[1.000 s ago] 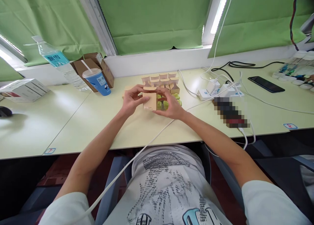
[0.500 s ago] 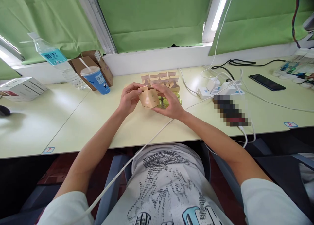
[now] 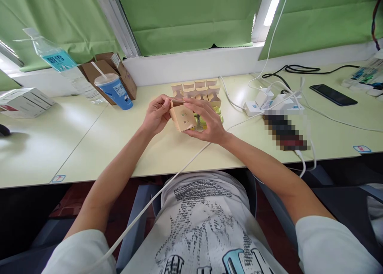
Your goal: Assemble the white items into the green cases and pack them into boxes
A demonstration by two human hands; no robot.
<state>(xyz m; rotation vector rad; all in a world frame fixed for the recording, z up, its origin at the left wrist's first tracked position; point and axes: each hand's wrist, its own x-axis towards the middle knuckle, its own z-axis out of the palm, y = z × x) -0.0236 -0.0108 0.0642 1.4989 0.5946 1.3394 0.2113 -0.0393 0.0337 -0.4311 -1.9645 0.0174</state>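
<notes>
Both my hands hold one small tan cardboard box (image 3: 183, 118) just above the desk. My left hand (image 3: 156, 115) grips its left side with the fingers curled at the top flap. My right hand (image 3: 209, 122) wraps the right side, index finger stretched over the top edge. Behind the box stands a cluster of several open tan boxes (image 3: 200, 89) with raised flaps. Small yellow-green round items (image 3: 218, 111) lie under and beside my right hand, partly hidden.
A blue cup with a straw (image 3: 113, 91), a water bottle (image 3: 61, 66) and a brown carton (image 3: 104, 71) stand at back left. A power strip with chargers (image 3: 263, 102), cables and a black phone (image 3: 333, 95) lie to the right. A white cable (image 3: 167, 182) runs to my lap.
The box has been turned in my hands, so a printed face now shows toward me. My right index finger has moved onto the top edge. The view shifted slightly.
</notes>
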